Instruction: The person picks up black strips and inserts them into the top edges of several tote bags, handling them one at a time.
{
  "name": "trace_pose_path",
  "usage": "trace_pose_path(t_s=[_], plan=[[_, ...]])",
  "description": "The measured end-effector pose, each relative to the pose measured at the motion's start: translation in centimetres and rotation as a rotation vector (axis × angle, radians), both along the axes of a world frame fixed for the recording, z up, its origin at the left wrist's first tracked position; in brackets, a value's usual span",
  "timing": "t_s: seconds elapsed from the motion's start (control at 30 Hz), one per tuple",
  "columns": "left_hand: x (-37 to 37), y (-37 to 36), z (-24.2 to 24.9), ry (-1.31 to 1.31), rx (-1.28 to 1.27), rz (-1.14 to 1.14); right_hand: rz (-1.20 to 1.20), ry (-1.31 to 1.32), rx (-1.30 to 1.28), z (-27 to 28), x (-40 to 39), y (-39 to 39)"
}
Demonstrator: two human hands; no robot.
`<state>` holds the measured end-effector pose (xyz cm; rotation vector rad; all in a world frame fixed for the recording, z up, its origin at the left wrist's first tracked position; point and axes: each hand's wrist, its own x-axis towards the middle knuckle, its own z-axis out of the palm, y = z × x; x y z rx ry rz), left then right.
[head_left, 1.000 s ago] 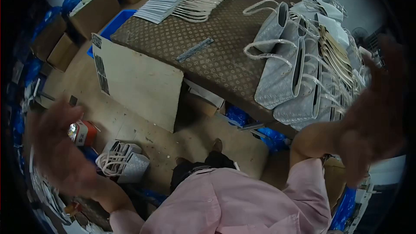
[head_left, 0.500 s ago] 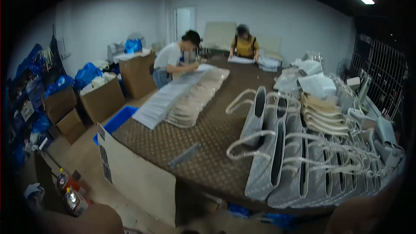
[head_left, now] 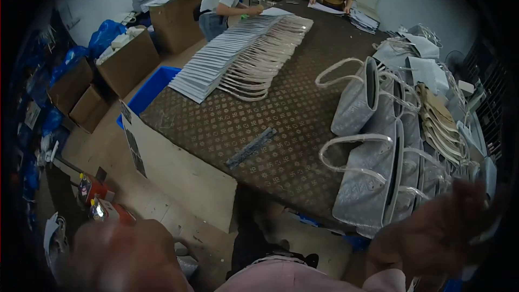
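My left hand is low at the left, smeared by motion, its fingers not distinct; it is nearest to red containers on the floor. My right hand is at the lower right, also blurred, and overlaps the near end of a row of grey handbags. The closest grey handbag stands upright at the table's edge, its clear-wrapped handle looping to the left. Behind it stands another grey handbag. A dark grey flat strip lies on the brown patterned table.
Overlapping grey panels with pale handles lie along the table's left side. Two people work at the far end over white sheets. Cardboard boxes and a blue bin stand left. Tan pieces are stacked among the bags.
The view has tilted down and moved nearer the table. Both my hands have come further into view, the right one rising in front of the handbags.
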<state>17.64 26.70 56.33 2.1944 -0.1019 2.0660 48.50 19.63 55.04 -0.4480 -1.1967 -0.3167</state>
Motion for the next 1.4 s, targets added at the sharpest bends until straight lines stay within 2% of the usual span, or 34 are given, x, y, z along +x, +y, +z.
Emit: trace_pose_path(t_s=[0.03, 0.1, 0.13, 0.17, 0.2, 0.23, 0.3, 0.43, 0.5, 0.53, 0.6, 0.73, 0.8, 0.9, 0.97, 1.03, 1.1, 1.13, 1.2, 1.23, 1.3, 1.33, 1.4], plan=[[-0.6, 2.6, -1.8, 0.004, -0.142, 0.059, 0.008, 0.107, -0.194, -2.5, -1.2, 3.0], [-0.7, 9.2, -7.8, 0.087, -0.673, 0.259, 0.147, 0.057, -0.661, -8.5, -6.0, 11.3], [0.0, 13.2, -12.7, 0.191, -0.959, 0.351, 0.282, 0.223, -1.056, -12.4, -7.2, 13.7], [0.7, 16.4, -19.5, 0.345, -1.197, 0.506, 0.342, 0.296, -1.353, -18.8, -7.8, 15.4], [0.8, 18.3, -28.2, 0.53, -1.172, 0.572, 0.367, 0.197, -1.506, -25.0, -8.6, 15.3], [1.0, 20.1, -36.9, 0.713, -1.125, 0.632, 0.49, 0.322, -1.677, -31.1, -9.5, 13.9], [1.4, 19.0, -42.6, 0.721, -0.92, 0.834, 0.603, 0.083, -1.851, -37.1, -10.7, 10.9], [1.4, 18.1, -40.7, 0.931, -0.969, 0.843, 0.668, 0.004, -1.994, -35.8, -13.1, 10.1], [0.9, 18.9, -40.0, 0.976, -1.244, 0.834, 0.646, -0.032, -2.014, -36.3, -13.3, 11.9], [-0.1, 19.3, -39.7, 0.974, -1.249, 0.854, 0.665, -0.043, -2.01, -36.4, -13.4, 12.4], [-3.0, 20.6, -39.2, 0.791, -1.232, 1.019, 0.589, -0.176, -2.025, -34.5, -13.6, 14.5], [-9.2, 23.3, -38.9, 0.714, -1.123, 1.267, 0.678, -0.279, -1.934, -37.0, -13.3, 16.8], [-11.3, 23.6, -39.3, 0.735, -1.09, 1.331, 0.641, -0.341, -1.842, -38.5, -13.3, 15.6], [-12.1, 25.6, -39.7, 0.638, -1.073, 1.288, 0.637, -0.442, -1.806, -39.7, -12.7, 13.7], [-12.1, 24.3, -40.6, 0.477, -1.21, 1.233, 0.659, -0.507, -1.792, -40.0, -12.1, 12.1], [-11.5, 22.5, -40.1, 0.352, -1.103, 1.168, 0.746, -0.624, -1.747, -41.3, -12.4, 10.7], [-11.3, 20.9, -40.0, 0.256, -1.153, 1.038, 0.744, -0.483, -1.988, -46.1, -10.8, 7.4], [-11.9, 21.1, -41.7, 0.289, -1.027, 1.006, 0.796, -0.581, -2.007, -48.0, -9.1, 4.8], [-12.0, 22.2, -40.7, 0.319, -1.189, 0.939, 0.767, -0.941, -1.763, -52.4, -7.0, 4.4], [-11.5, 22.9, -41.1, 0.303, -1.232, 0.881, 0.775, -1.003, -1.752, -53.9, -5.9, 3.8], [-11.3, 24.6, -41.3, 0.368, -1.096, 0.895, 0.769, -0.991, -1.881, -55.9, -3.6, 3.3], [-11.3, 25.4, -41.7, 0.408, -1.081, 0.889, 0.77, -1.069, -1.888, -56.8, -2.8, 4.0], [-10.8, 26.3, -41.8, 0.423, -1.098, 0.858, 0.859, -0.794, -1.911, -57.9, -1.7, 3.6]])
